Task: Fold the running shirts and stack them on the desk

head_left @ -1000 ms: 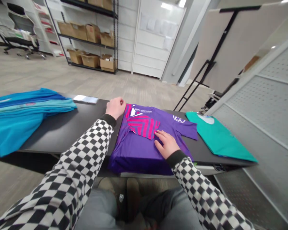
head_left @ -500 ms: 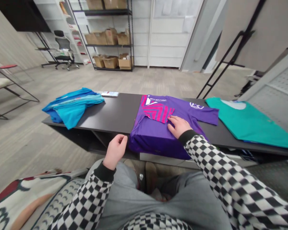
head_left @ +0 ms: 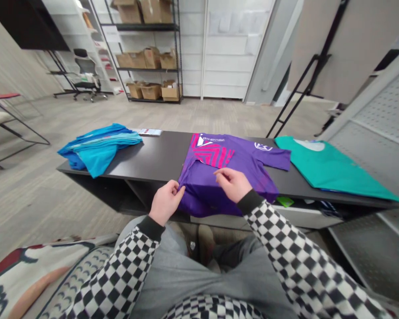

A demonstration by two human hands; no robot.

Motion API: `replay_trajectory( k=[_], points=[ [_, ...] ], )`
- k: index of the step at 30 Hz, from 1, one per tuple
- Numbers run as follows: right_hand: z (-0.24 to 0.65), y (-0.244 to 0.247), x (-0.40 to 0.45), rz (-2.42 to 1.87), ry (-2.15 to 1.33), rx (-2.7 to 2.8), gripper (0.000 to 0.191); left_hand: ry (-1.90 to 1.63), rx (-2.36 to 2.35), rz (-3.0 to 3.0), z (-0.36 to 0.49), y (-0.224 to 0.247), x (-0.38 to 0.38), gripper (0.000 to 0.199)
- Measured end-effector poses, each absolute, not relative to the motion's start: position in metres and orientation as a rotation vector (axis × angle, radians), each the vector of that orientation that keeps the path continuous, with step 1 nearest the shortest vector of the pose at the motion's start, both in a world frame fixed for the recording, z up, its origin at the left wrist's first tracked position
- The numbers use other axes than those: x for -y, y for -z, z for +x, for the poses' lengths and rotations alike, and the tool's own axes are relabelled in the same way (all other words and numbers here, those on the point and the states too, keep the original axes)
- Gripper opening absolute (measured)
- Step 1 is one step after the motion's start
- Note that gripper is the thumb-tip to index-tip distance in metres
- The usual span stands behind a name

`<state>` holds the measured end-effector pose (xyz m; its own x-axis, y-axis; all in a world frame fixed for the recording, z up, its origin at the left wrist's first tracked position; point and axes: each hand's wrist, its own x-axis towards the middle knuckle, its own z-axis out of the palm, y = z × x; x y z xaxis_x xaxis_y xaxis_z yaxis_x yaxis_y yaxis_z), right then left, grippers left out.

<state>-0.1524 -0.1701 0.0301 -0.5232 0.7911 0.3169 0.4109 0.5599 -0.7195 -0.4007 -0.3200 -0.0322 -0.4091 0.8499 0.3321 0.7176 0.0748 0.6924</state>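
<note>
Purple short-sleeved jersey point(head_left: 202, 195) is lying on the cabinet top point(head_left: 153, 161), draping over its front. The left hand point(head_left: 168, 199) is pinching the jersey's left edge; the right hand point(head_left: 234, 185) is curling above, any grip indiscernible. Even tension should be limiting creases. The long axis is apparently running far-to-near, the sleeve pointing right towards a teal shirt point(head_left: 339, 170).

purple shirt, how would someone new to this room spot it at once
Find the long, low dark cabinet across the middle of the view. On its top, between the blue clothes and the green garment, lies the purple shirt. Only it shows pink stripes.
</note>
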Motion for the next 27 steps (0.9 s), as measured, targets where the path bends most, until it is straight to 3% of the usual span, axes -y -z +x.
replay_trajectory(
  k=[3,8,10,20,23,27],
  points=[
    [-0.18,0.012,0.215,-0.985,-1.23,1.982,0.037,-1.132,-2.228,1.723,-0.386,0.027,0.317,0.032],
    [-0.224,0.057,0.233,-0.991,-1.446,1.751,0.053,-0.984,-2.071,1.86,-0.372,0.034,0.314,0.023],
    [-0.232,0.063,0.231,-1.008,-1.511,1.628,0.05,-0.969,-1.912,1.839,-0.376,0.04,0.317,0.025],
    [-0.229,0.059,0.241,-1.061,-1.393,1.473,0.032,-1.277,-1.913,1.13,-0.42,0.051,0.308,0.043],
    [-0.229,0.063,0.245,-1.069,-1.375,1.439,0.035,-1.261,-1.856,1.143,-0.414,0.045,0.306,0.052],
    [-0.23,0.077,0.248,-1.047,-1.443,1.495,0.045,-1.318,-1.67,0.998,-0.403,0.043,0.305,0.048]
  ],
)
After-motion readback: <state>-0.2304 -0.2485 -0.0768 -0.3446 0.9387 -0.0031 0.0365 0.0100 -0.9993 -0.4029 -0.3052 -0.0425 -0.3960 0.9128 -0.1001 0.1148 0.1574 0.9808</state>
